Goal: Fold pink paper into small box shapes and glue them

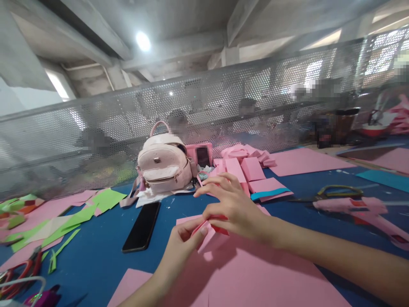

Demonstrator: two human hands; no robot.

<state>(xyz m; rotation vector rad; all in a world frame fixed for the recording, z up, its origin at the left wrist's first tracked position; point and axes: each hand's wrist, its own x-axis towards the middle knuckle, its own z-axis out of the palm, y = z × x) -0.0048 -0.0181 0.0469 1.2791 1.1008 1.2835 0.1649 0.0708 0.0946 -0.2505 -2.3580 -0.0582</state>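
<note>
My left hand (184, 238) pinches a small folded piece of pink paper (206, 241) between thumb and fingers. From the right, my right hand (231, 209) has its thumb and index finger at the top of the same piece, while its other fingers are raised and spread. A redder face of the paper shows under the right hand. Below both hands lie large pink paper sheets (255, 273). Part of the folded piece is hidden behind my fingers.
A black phone (141, 227) and a pale pink backpack (164, 164) stand beyond my left hand. Folded pink pieces (252, 168) are piled behind my right hand. A pink glue gun (354, 207) and scissors (338, 191) lie right; green paper scraps (76, 215) and red-handled pliers (24, 273) left.
</note>
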